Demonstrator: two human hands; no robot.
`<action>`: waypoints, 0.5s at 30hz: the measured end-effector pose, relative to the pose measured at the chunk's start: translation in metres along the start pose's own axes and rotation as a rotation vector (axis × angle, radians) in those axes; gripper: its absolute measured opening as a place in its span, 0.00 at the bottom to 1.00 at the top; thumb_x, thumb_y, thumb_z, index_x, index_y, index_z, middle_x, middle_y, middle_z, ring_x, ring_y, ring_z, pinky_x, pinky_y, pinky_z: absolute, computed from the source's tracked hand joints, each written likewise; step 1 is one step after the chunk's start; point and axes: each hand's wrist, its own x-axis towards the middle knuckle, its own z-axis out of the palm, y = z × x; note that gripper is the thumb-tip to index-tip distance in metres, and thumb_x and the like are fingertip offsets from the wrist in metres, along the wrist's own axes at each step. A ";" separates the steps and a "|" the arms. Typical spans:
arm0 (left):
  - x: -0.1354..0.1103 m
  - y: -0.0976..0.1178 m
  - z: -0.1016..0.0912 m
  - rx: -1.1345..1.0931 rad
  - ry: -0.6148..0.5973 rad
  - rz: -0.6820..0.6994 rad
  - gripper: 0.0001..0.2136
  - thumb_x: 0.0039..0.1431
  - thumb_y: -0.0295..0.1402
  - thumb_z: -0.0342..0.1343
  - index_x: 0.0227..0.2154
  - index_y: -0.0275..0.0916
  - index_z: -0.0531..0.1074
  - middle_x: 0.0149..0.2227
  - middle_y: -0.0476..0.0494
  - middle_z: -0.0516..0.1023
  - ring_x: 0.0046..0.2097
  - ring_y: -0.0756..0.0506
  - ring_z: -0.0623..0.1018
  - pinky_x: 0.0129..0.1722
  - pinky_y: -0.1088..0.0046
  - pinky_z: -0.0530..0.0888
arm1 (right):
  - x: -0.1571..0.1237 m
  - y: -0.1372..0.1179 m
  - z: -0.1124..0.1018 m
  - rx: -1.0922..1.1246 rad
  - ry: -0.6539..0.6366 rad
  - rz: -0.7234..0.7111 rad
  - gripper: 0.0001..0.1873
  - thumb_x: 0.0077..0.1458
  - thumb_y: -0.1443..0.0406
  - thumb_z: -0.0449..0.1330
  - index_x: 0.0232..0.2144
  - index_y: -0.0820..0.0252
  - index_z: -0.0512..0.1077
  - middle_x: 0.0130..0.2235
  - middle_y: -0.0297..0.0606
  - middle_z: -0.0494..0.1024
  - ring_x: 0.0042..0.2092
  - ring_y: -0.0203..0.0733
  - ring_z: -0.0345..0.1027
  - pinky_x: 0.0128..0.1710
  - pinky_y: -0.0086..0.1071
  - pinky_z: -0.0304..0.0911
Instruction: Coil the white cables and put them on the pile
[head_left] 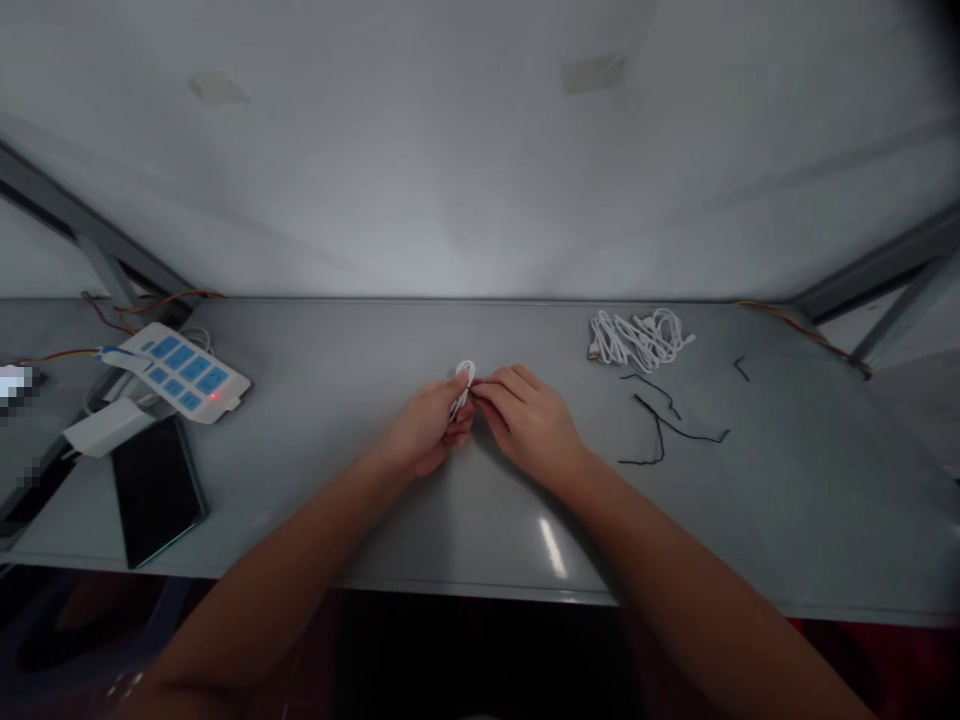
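My left hand [426, 425] holds a small folded loop of white cable [465, 385] upright at the middle of the grey table [360, 340]. My right hand [529, 425] meets it from the right, its fingertips pinching at the loop beside a thin dark wire [471, 393]. The fingers hide most of the lower loop. To the right lies a loose bundle of white cables [641, 340], with several short black wires [671, 428] just below it.
On the left sit a blue-and-white power strip [180, 372] with a lit red light, a white card box [109, 425] and a black tablet or phone [157, 490]. Red-and-yellow wires [150, 302] run along the back edge. Metal frame struts [90, 225] rise at both back corners.
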 end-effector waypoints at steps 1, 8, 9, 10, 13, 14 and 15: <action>0.000 0.000 0.001 0.006 0.008 0.011 0.23 0.61 0.51 0.62 0.24 0.38 0.63 0.19 0.56 0.59 0.18 0.57 0.55 0.16 0.81 0.52 | 0.000 0.000 0.000 0.010 0.004 0.001 0.12 0.66 0.71 0.54 0.41 0.62 0.78 0.38 0.46 0.79 0.41 0.49 0.69 0.43 0.42 0.69; -0.001 -0.002 0.003 0.033 0.046 0.042 0.23 0.59 0.52 0.63 0.24 0.38 0.63 0.19 0.56 0.58 0.19 0.56 0.56 0.17 0.79 0.51 | 0.001 -0.002 0.002 0.033 -0.023 0.013 0.12 0.67 0.69 0.53 0.41 0.58 0.78 0.39 0.45 0.79 0.41 0.48 0.69 0.44 0.44 0.69; -0.001 -0.003 0.003 0.039 0.046 0.049 0.24 0.59 0.53 0.63 0.23 0.39 0.63 0.20 0.56 0.58 0.19 0.56 0.56 0.18 0.79 0.51 | 0.001 -0.004 0.002 0.026 -0.025 0.013 0.12 0.66 0.70 0.53 0.41 0.58 0.78 0.39 0.45 0.79 0.41 0.49 0.69 0.44 0.45 0.69; 0.000 -0.004 0.003 0.049 0.047 0.056 0.25 0.59 0.54 0.62 0.23 0.39 0.62 0.20 0.56 0.58 0.19 0.56 0.56 0.18 0.79 0.52 | 0.002 -0.006 0.003 0.018 -0.022 0.018 0.12 0.66 0.70 0.54 0.41 0.58 0.78 0.39 0.45 0.79 0.40 0.49 0.69 0.44 0.45 0.69; 0.001 -0.009 0.002 0.106 0.095 0.101 0.26 0.60 0.58 0.59 0.23 0.39 0.62 0.21 0.55 0.59 0.19 0.55 0.58 0.19 0.77 0.54 | 0.002 -0.011 0.005 0.004 0.020 0.068 0.11 0.64 0.71 0.54 0.40 0.58 0.77 0.39 0.46 0.79 0.40 0.49 0.70 0.43 0.44 0.69; 0.001 -0.010 0.002 0.133 0.102 0.111 0.26 0.60 0.59 0.57 0.24 0.40 0.63 0.21 0.55 0.60 0.20 0.55 0.59 0.20 0.76 0.55 | 0.001 -0.013 0.006 0.005 0.037 0.089 0.11 0.64 0.71 0.54 0.40 0.58 0.77 0.39 0.46 0.79 0.40 0.49 0.70 0.42 0.44 0.69; 0.001 -0.012 0.001 0.164 0.100 0.121 0.26 0.61 0.60 0.56 0.25 0.40 0.64 0.21 0.54 0.60 0.20 0.54 0.61 0.20 0.76 0.56 | 0.001 -0.014 0.006 0.006 0.051 0.107 0.11 0.64 0.71 0.54 0.39 0.58 0.77 0.39 0.45 0.79 0.41 0.49 0.70 0.42 0.44 0.69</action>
